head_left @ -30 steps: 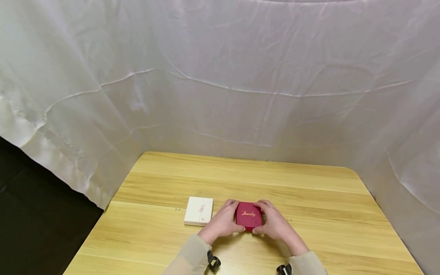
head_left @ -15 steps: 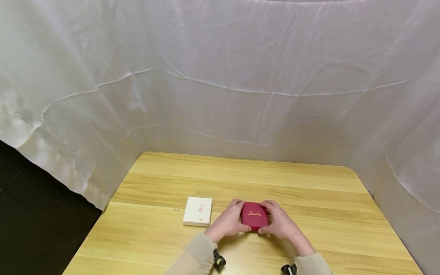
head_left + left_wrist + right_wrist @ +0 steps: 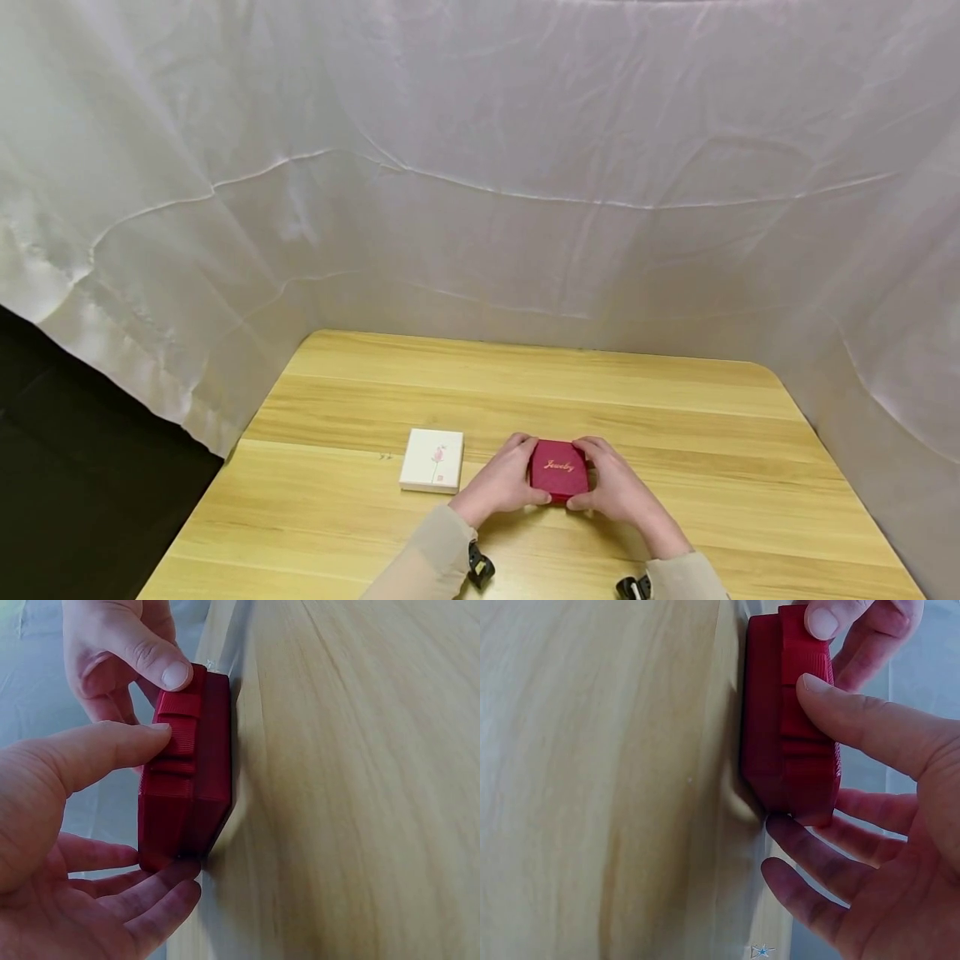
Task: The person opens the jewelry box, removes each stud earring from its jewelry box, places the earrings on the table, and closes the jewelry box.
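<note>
A closed red jewelry box (image 3: 559, 471) with gold "Jewelry" lettering sits on the wooden table between both hands. Its lid carries a ribbed ribbon bow (image 3: 178, 735) on the near side. My left hand (image 3: 504, 479) grips the left side, thumb on the bow and fingers around the far corner. On the opposite side my right hand (image 3: 611, 482) holds it the same way, its thumb (image 3: 847, 709) pressing the bow edge. In the right wrist view, some right fingers (image 3: 817, 855) reach low along the box's side. The box's contents are hidden under the lid.
A white box (image 3: 432, 461) with a pink flower print lies left of the left hand. Beside it are tiny earring-like pieces (image 3: 385, 457). A small star-shaped piece (image 3: 762, 951) with a blue centre shows beyond the right fingers. Pale curtains (image 3: 525, 250) enclose the wooden table (image 3: 337, 533).
Both hands have slid the red jewelry box a short way to the right, mostly in the first half second. The white box stays in place.
</note>
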Motion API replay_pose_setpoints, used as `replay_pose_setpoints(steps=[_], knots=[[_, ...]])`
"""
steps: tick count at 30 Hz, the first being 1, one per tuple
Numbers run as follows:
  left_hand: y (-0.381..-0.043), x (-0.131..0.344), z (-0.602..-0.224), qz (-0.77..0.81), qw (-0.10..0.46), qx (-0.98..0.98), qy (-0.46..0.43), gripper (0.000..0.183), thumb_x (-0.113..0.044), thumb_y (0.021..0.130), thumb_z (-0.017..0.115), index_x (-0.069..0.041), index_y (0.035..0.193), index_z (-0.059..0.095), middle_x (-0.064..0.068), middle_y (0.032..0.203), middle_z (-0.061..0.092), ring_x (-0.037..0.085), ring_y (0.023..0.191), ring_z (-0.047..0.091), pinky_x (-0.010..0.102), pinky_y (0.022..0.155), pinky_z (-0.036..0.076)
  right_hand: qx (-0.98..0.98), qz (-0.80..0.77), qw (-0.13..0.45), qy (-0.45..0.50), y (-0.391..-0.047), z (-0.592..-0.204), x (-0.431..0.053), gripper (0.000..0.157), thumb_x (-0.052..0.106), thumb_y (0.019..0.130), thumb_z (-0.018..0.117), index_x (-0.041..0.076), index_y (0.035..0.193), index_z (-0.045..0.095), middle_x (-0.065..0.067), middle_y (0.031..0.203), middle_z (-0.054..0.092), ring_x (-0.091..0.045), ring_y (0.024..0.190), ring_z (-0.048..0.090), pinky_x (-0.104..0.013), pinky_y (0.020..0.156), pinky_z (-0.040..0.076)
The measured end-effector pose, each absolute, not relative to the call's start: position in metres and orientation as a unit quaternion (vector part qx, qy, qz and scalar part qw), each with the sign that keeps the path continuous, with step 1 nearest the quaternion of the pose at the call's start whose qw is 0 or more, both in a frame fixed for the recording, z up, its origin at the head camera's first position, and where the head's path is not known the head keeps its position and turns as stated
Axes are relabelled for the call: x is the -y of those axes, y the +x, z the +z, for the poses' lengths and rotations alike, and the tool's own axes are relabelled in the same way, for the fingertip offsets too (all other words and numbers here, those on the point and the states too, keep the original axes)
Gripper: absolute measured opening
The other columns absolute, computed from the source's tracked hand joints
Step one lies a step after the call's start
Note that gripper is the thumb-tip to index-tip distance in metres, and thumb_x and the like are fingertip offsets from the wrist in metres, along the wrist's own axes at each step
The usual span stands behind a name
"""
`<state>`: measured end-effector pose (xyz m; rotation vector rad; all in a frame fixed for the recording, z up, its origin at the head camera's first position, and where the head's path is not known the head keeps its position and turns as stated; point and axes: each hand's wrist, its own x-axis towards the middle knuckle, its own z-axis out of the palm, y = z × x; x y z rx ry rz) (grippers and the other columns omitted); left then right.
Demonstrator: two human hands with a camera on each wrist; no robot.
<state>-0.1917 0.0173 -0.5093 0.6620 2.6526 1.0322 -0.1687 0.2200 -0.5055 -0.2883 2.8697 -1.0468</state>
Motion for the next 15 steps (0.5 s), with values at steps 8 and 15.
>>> replay_pose_setpoints(steps=[8, 15], knots=[[-0.192, -0.014, -0.509, 0.348, 0.113, -0.904, 0.22, 0.098, -0.029, 0.073, 0.086, 0.002, 0.15, 0.033, 0.015, 0.144, 0.044, 0.029, 0.119, 0.055, 0.045, 0.1, 0.046, -0.93, -0.35, 0.046, -0.103, -0.168, -0.503, -0.221, 0.095, 0.014, 0.061, 0.092, -0.005, 0.141, 0.045, -0.023, 0.142, 0.043, -0.039, 0.12, 0.052, -0.061, 0.102, 0.039], [-0.193, 0.004, -0.496, 0.35, 0.096, -0.904, 0.228, 0.079, -0.033, 0.09, 0.071, -0.008, 0.153, 0.031, 0.014, 0.151, 0.037, 0.031, 0.126, 0.05, 0.05, 0.104, 0.041, -0.932, -0.338, 0.049, -0.123, -0.168, -0.493, -0.233, 0.087, 0.032, 0.077, 0.084, 0.001, 0.147, 0.041, -0.025, 0.147, 0.038, -0.043, 0.121, 0.051, -0.063, 0.099, 0.04]])
